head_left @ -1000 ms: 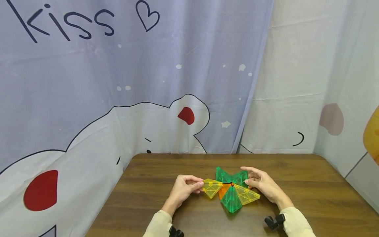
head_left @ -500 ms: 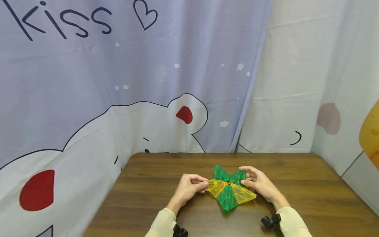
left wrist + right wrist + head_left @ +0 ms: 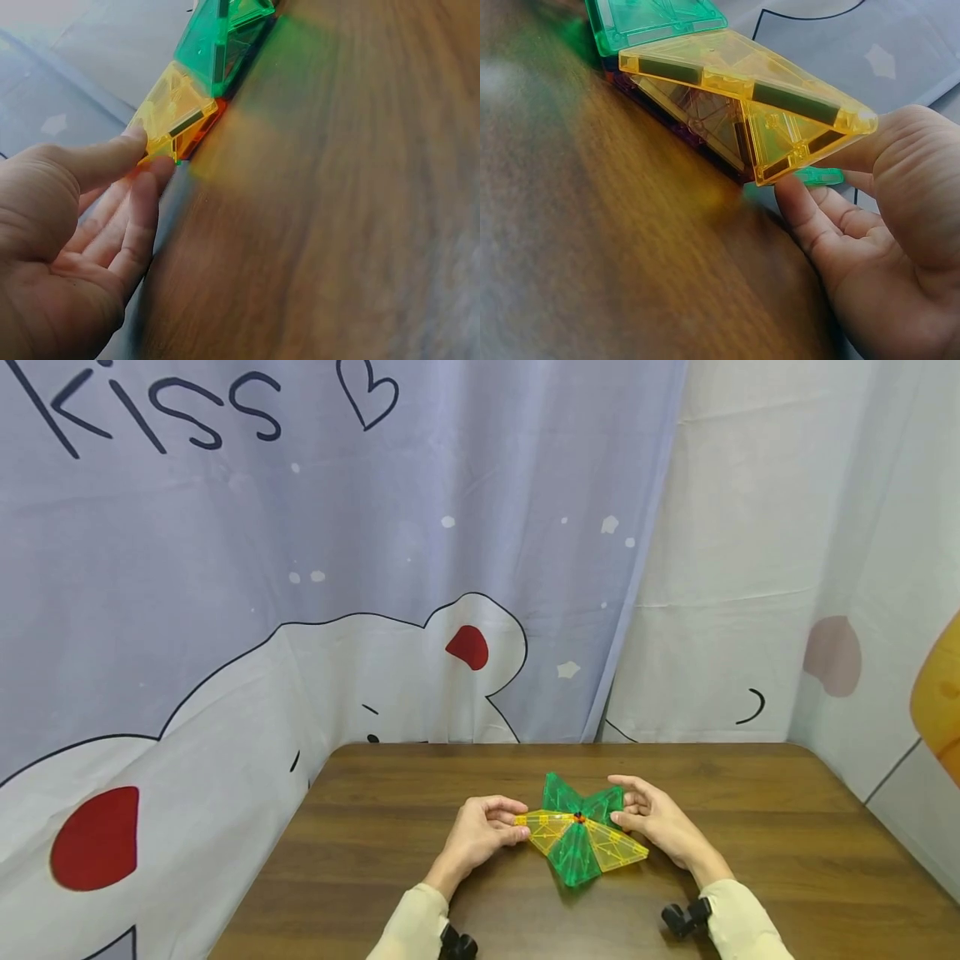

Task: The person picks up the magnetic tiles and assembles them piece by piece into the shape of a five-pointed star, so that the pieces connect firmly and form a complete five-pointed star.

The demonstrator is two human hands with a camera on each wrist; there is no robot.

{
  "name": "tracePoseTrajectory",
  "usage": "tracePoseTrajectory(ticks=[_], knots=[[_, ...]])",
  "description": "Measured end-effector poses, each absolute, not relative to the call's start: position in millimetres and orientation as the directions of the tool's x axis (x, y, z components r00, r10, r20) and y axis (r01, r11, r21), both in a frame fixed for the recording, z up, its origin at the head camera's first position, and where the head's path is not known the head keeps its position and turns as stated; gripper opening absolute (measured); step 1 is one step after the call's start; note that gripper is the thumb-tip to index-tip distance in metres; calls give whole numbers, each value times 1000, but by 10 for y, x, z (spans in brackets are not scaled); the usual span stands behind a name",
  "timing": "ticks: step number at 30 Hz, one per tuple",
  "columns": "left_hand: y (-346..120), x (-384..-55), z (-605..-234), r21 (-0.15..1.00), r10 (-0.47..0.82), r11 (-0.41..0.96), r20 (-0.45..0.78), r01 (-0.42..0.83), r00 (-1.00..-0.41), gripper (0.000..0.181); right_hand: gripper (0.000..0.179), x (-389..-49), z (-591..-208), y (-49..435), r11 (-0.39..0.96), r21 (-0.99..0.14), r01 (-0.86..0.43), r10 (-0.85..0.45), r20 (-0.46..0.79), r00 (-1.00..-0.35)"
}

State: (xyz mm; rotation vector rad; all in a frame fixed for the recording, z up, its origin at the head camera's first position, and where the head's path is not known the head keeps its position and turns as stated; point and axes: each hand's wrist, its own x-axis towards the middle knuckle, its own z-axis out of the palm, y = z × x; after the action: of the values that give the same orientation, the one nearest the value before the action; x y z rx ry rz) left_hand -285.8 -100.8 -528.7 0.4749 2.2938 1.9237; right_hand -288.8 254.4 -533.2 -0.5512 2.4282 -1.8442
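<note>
Translucent magnetic tiles form a star-like shape on the wooden table, its points fanning out from a small dark-and-red centre [image 3: 579, 817]. My left hand [image 3: 474, 837] pinches the outer tip of the left yellow magnetic tile [image 3: 171, 112], thumb above and fingers below. At the back right, my right hand [image 3: 660, 823] holds the outer end of a green magnetic tile [image 3: 602, 804] between thumb and fingers. A second yellow tile [image 3: 739, 71] sticks out at the front right, close to the right thumb. Another green tile [image 3: 574, 857] points toward the front. Orange and dark pieces show underneath in the wrist views.
The brown wooden table [image 3: 375, 860] has rounded far corners. Behind it hangs a printed curtain [image 3: 375, 527], bluish with white figures, close to the table's far edge. A black wrist camera [image 3: 685, 918] is strapped at the right sleeve.
The left hand has moved right, bringing the yellow tile from out at the side in against the centre, over the orange piece. The right hand keeps its hold on the green tile.
</note>
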Motion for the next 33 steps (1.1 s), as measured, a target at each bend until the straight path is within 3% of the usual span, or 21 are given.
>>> tracePoseTrajectory(ticks=[33], knots=[[-1025, -2805, -5348, 980, 301, 140, 93, 140, -949, 29, 73, -2854, -5375, 2520, 243, -947, -208, -277, 138, -951]])
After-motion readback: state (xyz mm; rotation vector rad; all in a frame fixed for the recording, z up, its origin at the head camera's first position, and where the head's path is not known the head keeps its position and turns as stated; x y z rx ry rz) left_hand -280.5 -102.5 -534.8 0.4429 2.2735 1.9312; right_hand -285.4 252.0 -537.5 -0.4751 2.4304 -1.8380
